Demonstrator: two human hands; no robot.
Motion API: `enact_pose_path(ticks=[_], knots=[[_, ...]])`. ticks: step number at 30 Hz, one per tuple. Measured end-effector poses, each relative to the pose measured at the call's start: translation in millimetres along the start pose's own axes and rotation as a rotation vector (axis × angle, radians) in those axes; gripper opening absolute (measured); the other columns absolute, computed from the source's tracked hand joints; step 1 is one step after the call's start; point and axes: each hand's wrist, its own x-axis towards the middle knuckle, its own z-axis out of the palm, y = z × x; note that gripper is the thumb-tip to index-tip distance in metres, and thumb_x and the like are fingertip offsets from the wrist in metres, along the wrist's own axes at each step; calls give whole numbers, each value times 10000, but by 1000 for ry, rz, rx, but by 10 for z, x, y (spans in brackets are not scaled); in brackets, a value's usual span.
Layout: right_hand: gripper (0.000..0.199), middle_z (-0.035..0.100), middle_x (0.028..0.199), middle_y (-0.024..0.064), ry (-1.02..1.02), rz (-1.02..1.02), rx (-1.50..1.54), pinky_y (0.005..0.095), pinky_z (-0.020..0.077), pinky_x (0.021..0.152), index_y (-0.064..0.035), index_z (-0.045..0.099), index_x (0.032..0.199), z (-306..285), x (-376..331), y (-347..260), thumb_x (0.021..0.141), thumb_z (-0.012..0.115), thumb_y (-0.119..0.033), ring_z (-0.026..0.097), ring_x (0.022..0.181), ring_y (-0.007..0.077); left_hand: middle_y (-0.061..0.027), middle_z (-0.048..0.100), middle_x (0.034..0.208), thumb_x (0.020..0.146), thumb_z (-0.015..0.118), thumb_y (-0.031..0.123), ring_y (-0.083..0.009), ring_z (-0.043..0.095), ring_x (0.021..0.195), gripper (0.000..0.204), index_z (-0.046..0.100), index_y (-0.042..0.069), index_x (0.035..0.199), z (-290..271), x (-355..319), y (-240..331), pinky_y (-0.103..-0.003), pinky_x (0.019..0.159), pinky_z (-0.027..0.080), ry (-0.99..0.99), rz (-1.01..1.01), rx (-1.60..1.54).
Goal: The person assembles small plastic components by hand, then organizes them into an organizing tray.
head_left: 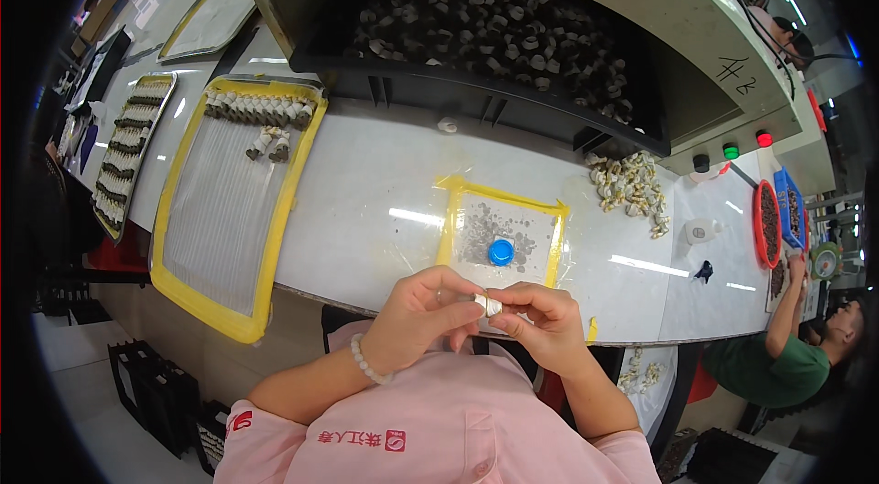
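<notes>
Two-handed fingertip pinch on a small white piece [491, 305]

The left hand [423, 317] and right hand [547, 326] are both pinching the piece, thumb and fingertips clamping it from either side; contact underneath is not visible. It is sitting between the hands, in front of the blue cap [501, 252] on the yellow-taped sheet [540, 250].

Judgement: light, even pressure is probably serving best, one hand steadying while the other is adjusting; hard squeezing could be deforming it. Holding it level, with its banded side showing, is making any unevenness easier to spot.
</notes>
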Motion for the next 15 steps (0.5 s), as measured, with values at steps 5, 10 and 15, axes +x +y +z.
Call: enact_pose_path(ticks=[5,10,15], knots=[[265,661,969,120,-78,200,-34,258,515,758,41,626,1073,-112,-78,-1,814,655,-10,653,864,166,-79,620,755,854,623,40,-96,578,642,174,581,12,1021,-89,-12,32,-199,505,440,-44,132,252],[287,655,967,128,76,234,264,250,517,767,59,619,1080,-147,-61,1,797,662,25,635,879,158,-132,623,855,885,549,4,-168,612,668,183,544,-10,1068,-155,42,50,-277,566,528,17,-17,-92],[294,655,927,90,179,191,46,244,495,742,33,640,1053,-331,43,81,769,701,-6,614,809,127,-138,621,917,889,542,13,-177,624,736,207,533,6,1096,-165,57,2,-311,626,544,7,-25,-186]])
